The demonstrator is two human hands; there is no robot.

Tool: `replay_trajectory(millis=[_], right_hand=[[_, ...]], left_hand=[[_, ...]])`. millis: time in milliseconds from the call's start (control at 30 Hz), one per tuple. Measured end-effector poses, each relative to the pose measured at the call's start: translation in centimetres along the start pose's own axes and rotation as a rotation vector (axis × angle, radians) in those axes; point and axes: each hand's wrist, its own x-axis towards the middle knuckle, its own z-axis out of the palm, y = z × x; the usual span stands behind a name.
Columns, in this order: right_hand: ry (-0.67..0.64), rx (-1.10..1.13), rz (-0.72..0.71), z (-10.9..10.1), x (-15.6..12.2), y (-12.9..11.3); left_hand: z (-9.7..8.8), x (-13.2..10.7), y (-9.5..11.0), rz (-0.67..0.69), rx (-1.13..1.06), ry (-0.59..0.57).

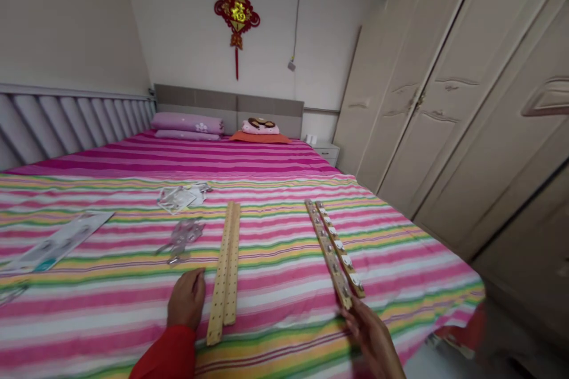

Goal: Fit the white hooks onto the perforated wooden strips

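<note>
My right hand (371, 331) has its fingers closed on the near end of a narrow wooden strip (329, 251) fitted with a row of small metal pieces. Right beside it lies a second strip (339, 244) bearing several white and metal fittings. My left hand (186, 299), in a red sleeve, rests curled on the striped sheet (275, 290); nothing shows in its fingers. Just right of that hand, two bare wooden strips with rows of holes (225, 272) lie side by side. Beyond it is a clear plastic bag (184, 234) with small shiny pieces.
White and clear packets (182, 196) lie farther back, and a long clear package (66, 240) is at the left. Folded purple bedding (189, 124) sits by the headboard (267, 103). A metal rail (75, 118) borders the left; wardrobes (427, 100) stand on the right.
</note>
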Motion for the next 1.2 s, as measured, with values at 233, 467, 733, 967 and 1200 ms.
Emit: replay_trajectory(millis=[233,467,733,967,1200], right_hand=[[-0.084,-0.095,-0.072,2.6,-3.3,5.7],[-0.594,-0.440,0.163,10.6,-7.0,10.3],[-0.674,-0.435,0.274,16.1,-7.3,14.0],[-0.646,-0.386,0.182,16.3,-7.0,14.0],[-0.650,-0.416,0.135,13.6,-6.4,12.8]], left_hand=[[-0.3,-0.2,0.6,0.006,-0.008,0.038],[-0.3,-0.3,0.6,-0.003,-0.035,0.041],[-0.3,-0.4,0.9,-0.013,-0.041,0.032],[-0.3,-0.6,0.9,-0.010,-0.049,0.033],[-0.3,-0.8,1.0,0.011,-0.048,0.055]])
